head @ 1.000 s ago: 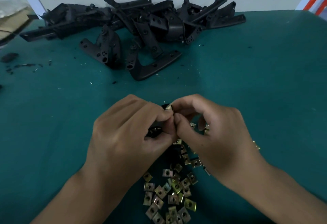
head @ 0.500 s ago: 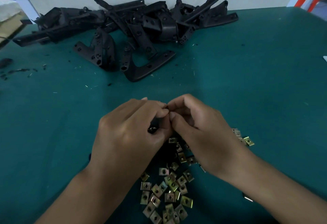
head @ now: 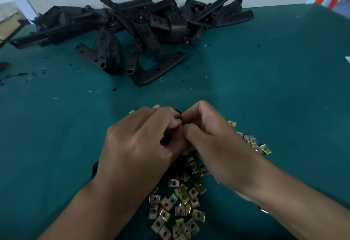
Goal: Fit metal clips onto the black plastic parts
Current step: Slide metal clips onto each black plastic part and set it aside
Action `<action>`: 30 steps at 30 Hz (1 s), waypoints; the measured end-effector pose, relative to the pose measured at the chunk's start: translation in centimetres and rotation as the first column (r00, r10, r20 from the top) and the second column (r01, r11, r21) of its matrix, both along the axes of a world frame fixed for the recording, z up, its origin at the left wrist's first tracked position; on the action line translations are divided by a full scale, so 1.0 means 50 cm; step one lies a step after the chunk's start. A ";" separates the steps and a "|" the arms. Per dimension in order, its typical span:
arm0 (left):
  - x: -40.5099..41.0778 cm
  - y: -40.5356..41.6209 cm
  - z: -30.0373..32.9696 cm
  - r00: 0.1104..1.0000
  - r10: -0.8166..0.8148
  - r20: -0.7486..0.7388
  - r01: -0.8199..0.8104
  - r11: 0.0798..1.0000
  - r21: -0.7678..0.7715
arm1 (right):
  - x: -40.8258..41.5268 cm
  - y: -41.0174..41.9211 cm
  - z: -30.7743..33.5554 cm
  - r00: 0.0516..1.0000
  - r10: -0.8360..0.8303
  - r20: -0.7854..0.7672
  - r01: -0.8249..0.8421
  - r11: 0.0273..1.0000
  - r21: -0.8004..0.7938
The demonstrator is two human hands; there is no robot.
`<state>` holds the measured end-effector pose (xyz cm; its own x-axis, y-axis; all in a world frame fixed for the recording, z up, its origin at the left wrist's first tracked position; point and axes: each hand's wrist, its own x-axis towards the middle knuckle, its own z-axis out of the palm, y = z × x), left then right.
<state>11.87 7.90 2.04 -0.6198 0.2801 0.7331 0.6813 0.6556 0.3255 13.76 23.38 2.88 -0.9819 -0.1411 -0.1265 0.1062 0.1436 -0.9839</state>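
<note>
At the far left edge a cardboard box (head: 8,25) is only partly seen, contents not visible. A big heap of black plastic parts (head: 136,29) is piled along the back of the green table (head: 284,88), well apart from the hands. Nearer the camera, the left hand (head: 140,145) is curled round one black part (head: 166,138), which is mostly hidden in the grip. The right hand (head: 214,145) is brought right up against it, thumb and forefinger pinched together at the part's top edge; what's pinched can't really be made out. Loose metal clips (head: 178,207) are scattered under and between the wrists, with a few more just right of the right hand. No readable writing anywhere.
</note>
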 end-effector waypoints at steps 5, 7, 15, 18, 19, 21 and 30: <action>0.002 -0.004 0.008 0.998 0.001 0.066 -0.009 0.992 0.122 | -0.010 0.008 -0.002 1.000 -0.011 -0.027 0.009 0.998 -0.066; 0.006 -0.005 0.008 0.991 -0.001 0.134 -0.024 0.983 0.182 | -0.012 0.009 -0.005 0.999 -0.001 -0.048 -0.002 0.998 -0.063; 0.004 -0.006 0.012 0.985 0.001 0.174 -0.036 0.980 0.196 | -0.023 0.022 -0.010 0.990 0.035 -0.136 -0.041 0.998 -0.042; 0.003 -0.008 0.011 0.988 0.007 0.152 -0.035 0.983 0.183 | -0.026 0.025 -0.012 0.987 0.037 -0.154 -0.042 0.999 -0.029; 0.002 -0.009 0.011 0.990 0.009 0.142 -0.035 0.984 0.177 | -0.027 0.026 -0.011 0.988 0.039 -0.151 -0.044 0.998 -0.034; 0.001 -0.012 0.009 0.992 0.009 0.125 -0.029 0.987 0.157 | -0.029 0.025 -0.009 0.990 0.036 -0.135 -0.046 0.997 -0.069; 0.004 -0.014 0.009 0.980 0.034 0.196 -0.053 0.994 0.093 | -0.043 0.042 0.001 0.996 0.061 -0.064 -0.071 0.983 -0.171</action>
<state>12.05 7.21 2.51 -0.7626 0.1828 0.6205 0.5705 0.6422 0.5119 11.63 25.50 2.95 -0.9747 -0.2204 -0.0377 0.0443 -0.0247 -0.9987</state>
